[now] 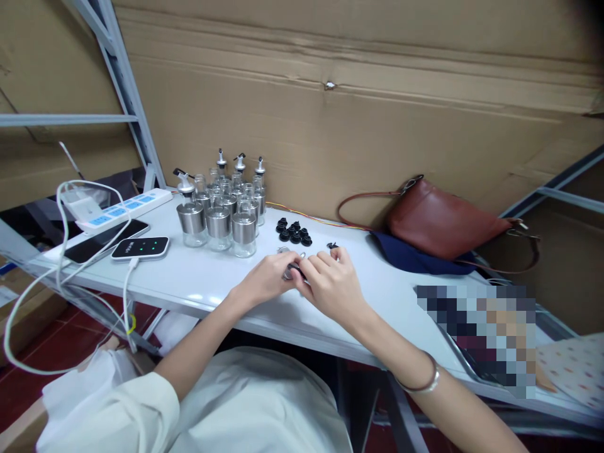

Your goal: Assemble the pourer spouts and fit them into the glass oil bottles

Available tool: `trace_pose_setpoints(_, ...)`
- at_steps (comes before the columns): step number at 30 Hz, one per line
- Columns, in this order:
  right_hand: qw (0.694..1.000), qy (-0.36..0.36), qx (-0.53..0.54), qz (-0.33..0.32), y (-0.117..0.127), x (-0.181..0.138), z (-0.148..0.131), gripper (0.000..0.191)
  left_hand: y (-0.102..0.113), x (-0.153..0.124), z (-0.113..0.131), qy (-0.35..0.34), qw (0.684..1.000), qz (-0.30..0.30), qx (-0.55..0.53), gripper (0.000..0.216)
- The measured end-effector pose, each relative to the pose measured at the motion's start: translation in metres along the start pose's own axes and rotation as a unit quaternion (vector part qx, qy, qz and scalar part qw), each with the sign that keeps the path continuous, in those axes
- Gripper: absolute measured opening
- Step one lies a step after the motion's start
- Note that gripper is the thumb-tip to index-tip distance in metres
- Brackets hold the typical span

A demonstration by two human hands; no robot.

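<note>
My left hand and my right hand meet over the white table, fingers curled and pinched together around a small metal spout part held between them. Just beyond my hands lie several small black plastic stoppers, and one more black piece sits by my right fingertips. Several glass bottles with steel collars stand in a group behind and to the left; a few at the back carry pour spouts.
A brown leather bag lies on a dark blue cloth at the right. A phone, a power bank and a power strip with white cables sit at the left. Cardboard lines the wall behind.
</note>
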State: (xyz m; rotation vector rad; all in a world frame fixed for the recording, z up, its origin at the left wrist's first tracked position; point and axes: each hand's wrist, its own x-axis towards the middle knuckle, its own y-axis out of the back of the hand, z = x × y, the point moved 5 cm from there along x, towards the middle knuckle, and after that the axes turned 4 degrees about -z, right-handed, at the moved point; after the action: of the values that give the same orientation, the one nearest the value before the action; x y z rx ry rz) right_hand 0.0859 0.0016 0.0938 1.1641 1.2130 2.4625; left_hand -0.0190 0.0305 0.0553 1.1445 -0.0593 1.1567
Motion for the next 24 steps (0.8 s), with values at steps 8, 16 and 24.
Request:
trace_pose_setpoints(8, 1.000, 0.007, 0.004, 0.012, -0.001, -0.001, -0.005, 0.044, 0.000, -0.004, 0.004, -0.039, 0.993, 0.013, 0.109, 0.005)
trace_pose_setpoints(16, 0.996, -0.077, 0.053, -0.006, -0.004, -0.005, 0.005, 0.047, 0.003, -0.005, 0.006, -0.060, 0.991, 0.050, 0.105, 0.016)
trace_pose_setpoints(24, 0.917, -0.318, 0.229, -0.076, -0.035, -0.017, 0.107, 0.027, 0.019, -0.006, -0.003, 0.031, 0.986, 0.159, 0.038, 0.032)
